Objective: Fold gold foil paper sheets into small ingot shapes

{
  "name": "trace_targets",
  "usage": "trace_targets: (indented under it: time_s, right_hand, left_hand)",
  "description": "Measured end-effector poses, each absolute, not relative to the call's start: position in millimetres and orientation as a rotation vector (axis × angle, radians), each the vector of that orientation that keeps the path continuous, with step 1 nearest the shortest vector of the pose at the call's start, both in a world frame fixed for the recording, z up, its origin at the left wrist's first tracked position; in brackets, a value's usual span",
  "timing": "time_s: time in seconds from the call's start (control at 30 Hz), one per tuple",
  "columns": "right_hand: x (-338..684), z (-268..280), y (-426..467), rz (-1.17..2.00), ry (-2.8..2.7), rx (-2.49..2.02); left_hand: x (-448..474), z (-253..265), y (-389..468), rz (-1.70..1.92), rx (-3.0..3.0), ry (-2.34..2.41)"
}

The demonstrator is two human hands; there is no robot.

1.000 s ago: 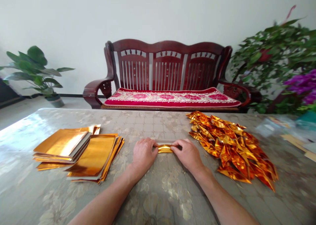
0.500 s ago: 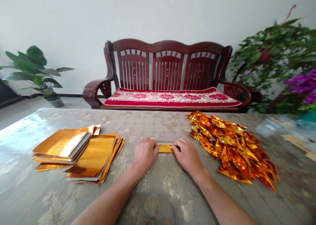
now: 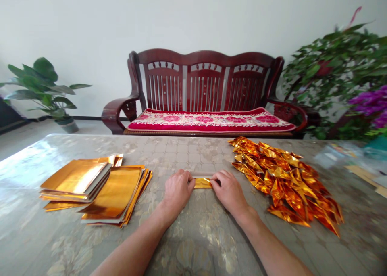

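Between my two hands is a narrow folded strip of gold foil paper, lying level just above or on the table. My left hand pinches its left end between thumb and fingers. At the other end, my right hand pinches it the same way. The fingers cover both ends of the strip. To the left lie two stacks of flat gold foil sheets, one stack nearer my hand and another stack behind it. A heap of folded, pointed gold foil pieces spreads out to the right.
A patterned cover lies over the table. Clear plastic bags and tan card pieces sit at the right edge. Beyond stands a dark red wooden bench with a floral cushion. Potted plants flank it.
Almost nothing differs. Both hands keep their pinch on the strip in the same place, and the whole view has shifted very slightly.
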State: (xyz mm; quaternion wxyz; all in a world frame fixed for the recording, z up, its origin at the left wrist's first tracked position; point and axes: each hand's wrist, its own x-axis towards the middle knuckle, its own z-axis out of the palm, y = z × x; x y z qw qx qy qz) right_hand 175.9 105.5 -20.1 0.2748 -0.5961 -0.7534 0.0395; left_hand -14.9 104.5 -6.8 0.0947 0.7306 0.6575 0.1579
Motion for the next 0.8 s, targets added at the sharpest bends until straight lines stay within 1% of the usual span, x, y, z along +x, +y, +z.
trace_targets:
  time_s: [0.27,0.8]
  right_hand:
    - [175.7,-19.3,104.8,0.116,-2.031,-1.589]
    - [178.9,-21.2,105.6,0.176,-1.971,-1.581]
  left_hand:
    - [-14.7,-5.4,105.6,0.426,2.146,1.955]
    - [-15.6,-9.1,105.8,0.468,2.17,1.992]
